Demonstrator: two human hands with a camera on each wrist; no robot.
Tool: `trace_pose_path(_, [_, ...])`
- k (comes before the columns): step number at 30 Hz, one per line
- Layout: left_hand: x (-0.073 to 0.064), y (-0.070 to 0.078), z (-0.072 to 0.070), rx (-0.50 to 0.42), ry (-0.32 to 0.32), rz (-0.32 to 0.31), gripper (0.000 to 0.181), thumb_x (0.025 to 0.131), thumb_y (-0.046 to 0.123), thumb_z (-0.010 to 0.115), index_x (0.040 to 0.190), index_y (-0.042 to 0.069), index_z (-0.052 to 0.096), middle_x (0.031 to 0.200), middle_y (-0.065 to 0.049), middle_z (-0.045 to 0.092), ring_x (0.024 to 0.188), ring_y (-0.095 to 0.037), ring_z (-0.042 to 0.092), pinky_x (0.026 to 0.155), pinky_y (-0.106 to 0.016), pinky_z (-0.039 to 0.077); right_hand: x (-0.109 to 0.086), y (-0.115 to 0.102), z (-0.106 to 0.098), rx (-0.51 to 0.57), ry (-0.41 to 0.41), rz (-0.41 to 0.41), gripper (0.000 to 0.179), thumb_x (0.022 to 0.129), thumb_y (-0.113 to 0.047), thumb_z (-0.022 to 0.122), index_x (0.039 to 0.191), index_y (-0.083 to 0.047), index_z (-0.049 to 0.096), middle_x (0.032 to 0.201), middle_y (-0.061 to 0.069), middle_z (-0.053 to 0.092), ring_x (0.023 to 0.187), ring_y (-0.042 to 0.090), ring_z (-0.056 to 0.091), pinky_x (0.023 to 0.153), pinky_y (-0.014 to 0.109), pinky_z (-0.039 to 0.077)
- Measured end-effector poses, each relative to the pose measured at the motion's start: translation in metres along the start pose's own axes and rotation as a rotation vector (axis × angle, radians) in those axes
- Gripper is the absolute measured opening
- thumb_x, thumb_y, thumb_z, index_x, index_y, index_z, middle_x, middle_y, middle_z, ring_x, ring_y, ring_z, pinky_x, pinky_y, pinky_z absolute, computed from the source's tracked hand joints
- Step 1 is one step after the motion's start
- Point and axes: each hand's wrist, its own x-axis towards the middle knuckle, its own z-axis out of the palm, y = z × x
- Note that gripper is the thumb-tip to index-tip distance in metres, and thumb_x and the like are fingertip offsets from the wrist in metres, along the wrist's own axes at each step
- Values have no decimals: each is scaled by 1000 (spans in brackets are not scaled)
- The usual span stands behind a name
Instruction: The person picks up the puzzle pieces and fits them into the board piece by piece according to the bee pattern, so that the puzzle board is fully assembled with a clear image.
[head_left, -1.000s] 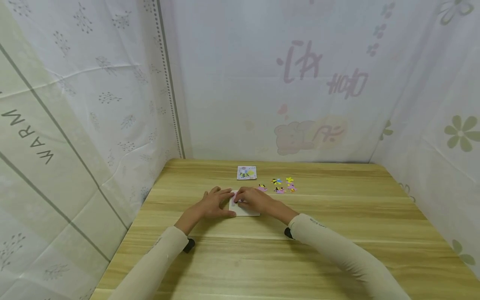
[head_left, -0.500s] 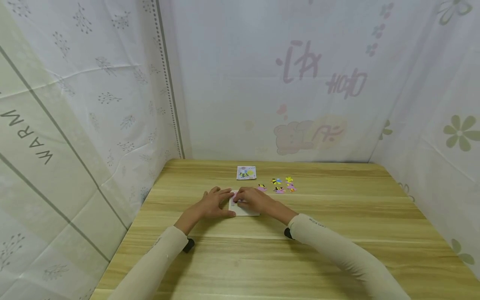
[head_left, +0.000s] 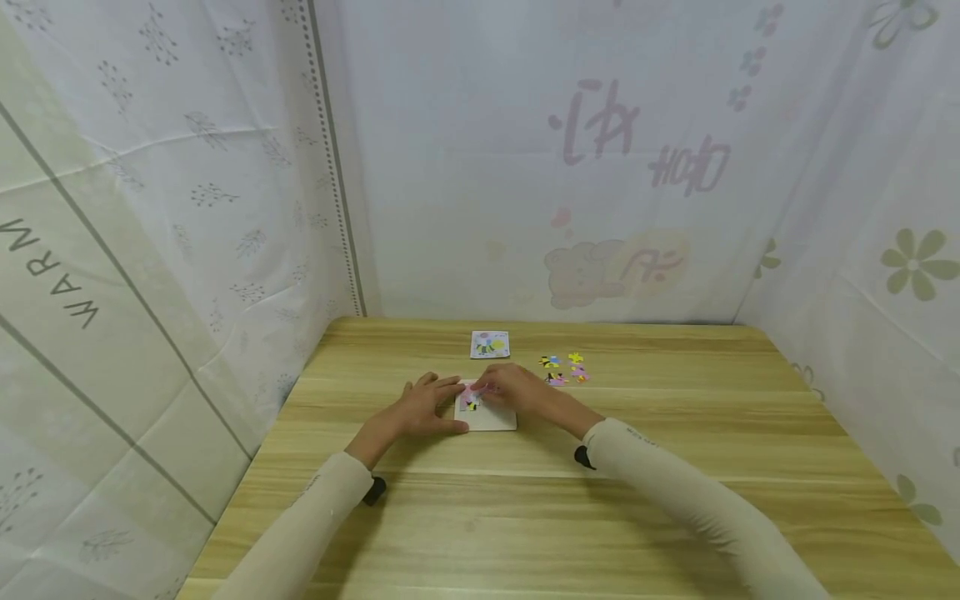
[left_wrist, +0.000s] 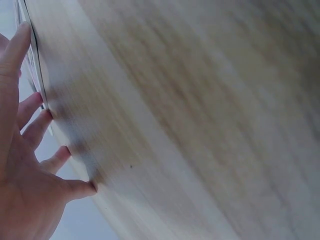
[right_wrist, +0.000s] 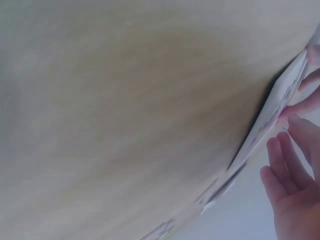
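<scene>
A square white puzzle board (head_left: 497, 418) lies on the table, with pink and black-and-yellow puzzle pieces (head_left: 470, 402) in its upper left part. Along the board's left edge rests my left hand (head_left: 429, 407), its fingers spread and the thumb at the near left corner. The fingertips of my right hand (head_left: 521, 390) are at the upper part of the board. A little pink shows by those fingers; whether they pinch a piece is hidden. In the right wrist view, my right hand (right_wrist: 295, 175) reaches with fingers extended to the board (right_wrist: 270, 112), seen edge-on.
A picture card of a bee (head_left: 490, 344) lies behind the board. Several loose puzzle pieces (head_left: 557, 379) are scattered to the right, among them a yellow one (head_left: 575, 357). A patterned curtain (head_left: 480, 208) stands behind the wooden table (head_left: 480, 533).
My right hand has shifted slightly up and right over the board, uncovering a black-and-yellow piece in it. The loose piece nearest the board no longer shows. My left hand keeps its place.
</scene>
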Motion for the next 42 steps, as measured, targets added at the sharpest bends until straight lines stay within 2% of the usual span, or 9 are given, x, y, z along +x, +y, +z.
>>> trace_pose_path(8, [-1,1,-2,-7,1,0,83,91,56,76,156,13,49,166,-8,38,152,-49,23,112,-82,13,-12,21,-13,64,33,71,21,100,-8,70,119,-2,76,120,9,74,105,21,70,90,37,58])
trace_pose_path(15, [-1,1,-2,-6,-12,-5,84,91,57,75,157,15,47,166,-7,37,153,-48,22,112,-82,12,-20,42,-20,12,63,128,21,100,-9,71,118,-2,77,117,10,75,102,22,71,86,36,59])
trace_pose_path(21, [-1,-1,0,-10,-18,1,85,91,57,75,158,15,46,167,-7,36,154,-47,21,112,-82,11,-30,57,-30,25,83,189,21,98,-7,72,118,0,76,115,12,75,102,27,71,87,40,59])
trace_pose_path(28, [0,0,0,-4,-10,0,84,91,56,76,158,15,46,166,-7,37,153,-47,22,113,-82,12,-43,80,-35,-17,91,247,24,99,-9,72,121,1,75,119,14,74,105,28,72,89,41,60])
trace_pose_path(37, [-2,2,-1,-4,-3,2,84,91,55,76,158,14,47,166,-8,38,152,-46,24,113,-81,13,-53,90,-42,-49,115,352,24,100,-8,67,122,-1,75,119,14,74,108,31,70,89,46,59])
trace_pose_path(42, [-1,1,1,-2,0,4,84,90,57,75,158,15,47,166,-7,38,152,-45,25,113,-81,13,-56,94,-42,-43,133,385,22,99,-10,68,118,-2,77,113,14,75,101,27,72,83,45,60])
